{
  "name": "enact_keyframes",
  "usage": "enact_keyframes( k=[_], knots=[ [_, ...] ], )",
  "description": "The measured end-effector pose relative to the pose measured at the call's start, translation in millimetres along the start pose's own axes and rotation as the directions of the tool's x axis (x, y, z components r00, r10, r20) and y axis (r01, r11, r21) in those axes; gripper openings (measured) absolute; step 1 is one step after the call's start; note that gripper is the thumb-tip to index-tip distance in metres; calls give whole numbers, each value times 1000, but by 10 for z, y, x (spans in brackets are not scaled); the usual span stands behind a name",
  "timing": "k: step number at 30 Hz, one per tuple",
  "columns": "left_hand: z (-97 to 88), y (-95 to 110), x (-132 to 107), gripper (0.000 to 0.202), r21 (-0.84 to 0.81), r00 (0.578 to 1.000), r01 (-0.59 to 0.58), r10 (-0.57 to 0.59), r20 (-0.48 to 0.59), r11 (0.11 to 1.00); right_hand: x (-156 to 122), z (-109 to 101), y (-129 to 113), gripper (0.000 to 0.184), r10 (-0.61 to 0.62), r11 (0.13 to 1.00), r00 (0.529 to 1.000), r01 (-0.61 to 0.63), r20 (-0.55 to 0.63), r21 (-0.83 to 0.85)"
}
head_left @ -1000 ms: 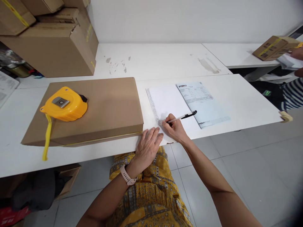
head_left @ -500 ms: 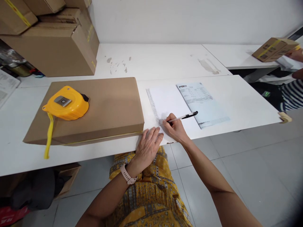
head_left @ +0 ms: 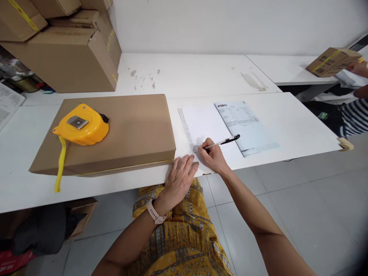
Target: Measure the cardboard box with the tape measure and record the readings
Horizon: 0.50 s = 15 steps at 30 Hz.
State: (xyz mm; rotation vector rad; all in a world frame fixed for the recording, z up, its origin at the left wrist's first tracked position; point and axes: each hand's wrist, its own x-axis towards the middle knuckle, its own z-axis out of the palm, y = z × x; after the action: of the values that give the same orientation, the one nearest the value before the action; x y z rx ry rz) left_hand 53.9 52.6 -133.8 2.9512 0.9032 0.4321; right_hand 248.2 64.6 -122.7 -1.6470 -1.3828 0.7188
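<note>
Head view: the right hand (head_left: 212,158) is closed around a pen (head_left: 229,140), its tip down at the near left part of a white notebook (head_left: 202,122) by the front edge of the worktop (head_left: 301,128). The left hand (head_left: 178,177) lies flat at that edge, gripping nothing, its fingers by the notebook's near left corner; the hands are close, and whether they touch I cannot tell. Setting pen to page looks done and writing seems under way; how much is written or left cannot be told, any marks being too small. Left of the notebook, a cardboard box (head_left: 138,128) carries a tape measure (head_left: 90,132); a pale blue booklet (head_left: 250,134) lies along the notebook's right side.
</note>
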Motion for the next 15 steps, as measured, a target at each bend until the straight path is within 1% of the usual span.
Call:
enact_keyframes(
  k=[8,15],
  knots=[
    [-23,-2,-1,41,-9,1000,1,-1,14,1000,8,2,-3,21,16,1000,1000,-16,-23,-14],
    [6,-8,0,41,-9,1000,-2,2,-3,1000,6,-1,11,20,18,1000,1000,-18,-23,-20]
  ],
)
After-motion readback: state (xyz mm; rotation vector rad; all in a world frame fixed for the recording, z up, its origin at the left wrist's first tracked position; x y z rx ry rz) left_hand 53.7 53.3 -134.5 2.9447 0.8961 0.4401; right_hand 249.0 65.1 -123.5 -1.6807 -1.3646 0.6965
